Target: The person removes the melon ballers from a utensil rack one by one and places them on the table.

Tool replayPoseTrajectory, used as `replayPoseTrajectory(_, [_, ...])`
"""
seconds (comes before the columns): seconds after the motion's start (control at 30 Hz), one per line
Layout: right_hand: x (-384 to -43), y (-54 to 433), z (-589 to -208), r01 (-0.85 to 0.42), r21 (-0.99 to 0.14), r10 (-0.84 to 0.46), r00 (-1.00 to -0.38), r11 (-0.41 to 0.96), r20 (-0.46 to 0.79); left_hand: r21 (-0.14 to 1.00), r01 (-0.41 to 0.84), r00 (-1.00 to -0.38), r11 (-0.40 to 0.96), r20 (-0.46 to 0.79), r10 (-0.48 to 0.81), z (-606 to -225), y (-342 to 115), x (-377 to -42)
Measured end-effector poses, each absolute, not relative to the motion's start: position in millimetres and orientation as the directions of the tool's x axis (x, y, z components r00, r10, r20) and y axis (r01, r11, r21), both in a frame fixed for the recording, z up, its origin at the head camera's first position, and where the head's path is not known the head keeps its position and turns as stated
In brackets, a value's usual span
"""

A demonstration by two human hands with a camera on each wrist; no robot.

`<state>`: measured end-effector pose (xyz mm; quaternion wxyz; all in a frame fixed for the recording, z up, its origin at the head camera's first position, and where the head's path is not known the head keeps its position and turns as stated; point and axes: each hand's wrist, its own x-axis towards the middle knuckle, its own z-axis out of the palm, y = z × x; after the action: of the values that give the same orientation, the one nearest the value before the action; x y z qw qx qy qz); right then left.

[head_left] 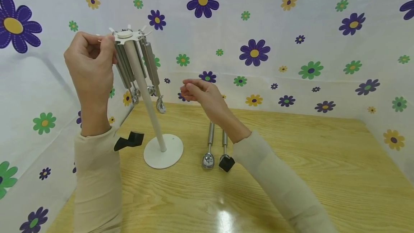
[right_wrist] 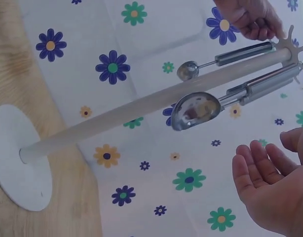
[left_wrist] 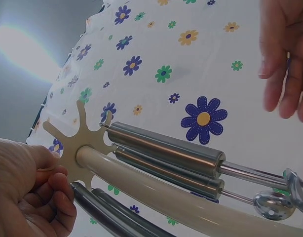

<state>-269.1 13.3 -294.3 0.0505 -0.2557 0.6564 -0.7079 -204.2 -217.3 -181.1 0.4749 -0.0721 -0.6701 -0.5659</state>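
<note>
The tips of the left hand (head_left: 88, 60) are partly hidden behind the star-shaped white top plate (head_left: 127, 35) of the white utensil stand (head_left: 146, 92); from the left wrist view its curled fingers (left_wrist: 55, 190) are seen pinching the edge of that plate. Whether a small item is also pinched there cannot be made out. Steel-handled utensils (head_left: 150, 62) are hung from the plate around the pole, and their exact number is obscured by overlap; a shiny scoop bowl (right_wrist: 196, 109) is shown closest in the right wrist view. The stand's round white base (head_left: 163, 151) is rested on the wooden table (head_left: 291, 154).

The right hand (head_left: 200, 91) is held in the air just to the right of the hanging utensils, fingers loosely bent, palm empty, nothing touched. Its forearm is laid across the upper handles of two pieces lying on the table: a steel-handled spoon with a round silver bowl (head_left: 208, 150) and a steel-handled tool with a black head (head_left: 225, 154), side by side. A black plastic-headed piece (head_left: 130, 140) is seen left of the base, its handle cut off by the left sleeve. The table is enclosed by a white cloth printed with flowers (head_left: 291, 39).
</note>
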Motion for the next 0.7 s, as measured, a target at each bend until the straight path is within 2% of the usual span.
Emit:
replayPoseTrajectory(0.5, [-273, -24, -253, -0.210, -0.886, -0.416, -0.822, -0.412, 0.388, 0.695, 0.621, -0.539, 0.364, 0.715, -0.446, -182, -220, -206])
replayPoseTrajectory(0.7, [-273, -38, -248, -0.189, -0.865, -0.417, -0.815, -0.465, 0.403, 0.694, 0.622, -0.539, 0.364, 0.716, -0.443, -183, -221, -208])
